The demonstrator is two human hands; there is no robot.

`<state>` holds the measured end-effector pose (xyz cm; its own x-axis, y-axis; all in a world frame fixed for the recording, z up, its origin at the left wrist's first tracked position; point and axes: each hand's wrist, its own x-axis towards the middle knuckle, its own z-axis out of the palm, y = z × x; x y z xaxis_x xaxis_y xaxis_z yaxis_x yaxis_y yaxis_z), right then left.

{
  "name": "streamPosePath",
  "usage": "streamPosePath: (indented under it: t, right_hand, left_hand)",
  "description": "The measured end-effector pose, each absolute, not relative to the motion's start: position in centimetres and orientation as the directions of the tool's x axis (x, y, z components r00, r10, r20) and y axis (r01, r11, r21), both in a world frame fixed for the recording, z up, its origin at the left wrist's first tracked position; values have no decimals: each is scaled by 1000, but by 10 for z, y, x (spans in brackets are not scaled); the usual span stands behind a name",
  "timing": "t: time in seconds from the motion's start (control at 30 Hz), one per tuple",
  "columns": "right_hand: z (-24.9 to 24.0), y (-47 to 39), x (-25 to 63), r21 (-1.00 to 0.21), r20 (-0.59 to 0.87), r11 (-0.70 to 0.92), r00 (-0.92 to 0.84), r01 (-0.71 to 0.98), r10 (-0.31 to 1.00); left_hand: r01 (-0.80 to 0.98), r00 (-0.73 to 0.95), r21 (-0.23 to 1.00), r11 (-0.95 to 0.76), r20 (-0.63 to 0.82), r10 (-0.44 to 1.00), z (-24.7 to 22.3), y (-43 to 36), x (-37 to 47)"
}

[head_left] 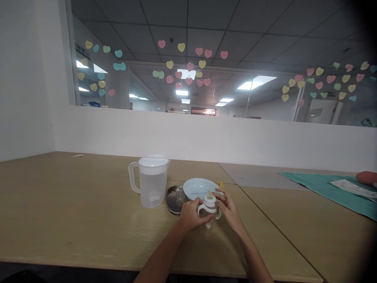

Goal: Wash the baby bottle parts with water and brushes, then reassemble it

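A baby bottle (pixel 209 203) with a clear teat, a white collar and two white side handles is held upright over the near part of the table. My left hand (pixel 192 215) is closed around its left handle and lower body. From the right, my right hand (pixel 228 208) curls its fingers around the collar and right handle. Part of the bottle's body is hidden by my hands. Just behind it lies a white bowl (pixel 196 184). To the left, a metal tray (pixel 170 204) holds a small clear cup (pixel 180 194).
A lidded translucent jug (pixel 152 188) with clear liquid stands left of the tray. Something yellow (pixel 220 184) shows behind the bowl. A green cloth (pixel 312 182) with a patterned cloth (pixel 353 189) and a reddish object (pixel 366 178) lies at right. A wall with a window rises behind the table.
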<state>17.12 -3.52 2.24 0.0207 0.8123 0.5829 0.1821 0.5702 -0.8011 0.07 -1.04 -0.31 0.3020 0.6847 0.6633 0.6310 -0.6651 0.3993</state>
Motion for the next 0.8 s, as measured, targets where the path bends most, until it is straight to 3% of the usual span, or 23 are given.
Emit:
streamPosePath:
  t: [0.27, 0.5, 0.7, 0.8]
  right_hand:
    - [21, -45, 172, -670, 660, 582, 10, 462, 751]
    - [27, -41, 163, -696, 652, 579, 35, 425, 757]
    - [25, -35, 166, -774, 574, 574, -89, 268, 814]
    - [26, -36, 167, -769, 570, 561, -69, 306, 819]
  left_hand:
    - [656, 271, 392, -645, 675, 687, -5, -10, 2]
    - [661, 282, 383, -645, 670, 687, -3, -12, 2]
    - [673, 278, 391, -628, 653, 705, -1, -13, 2]
    - [681, 273, 385, -623, 656, 704, -2, -13, 4]
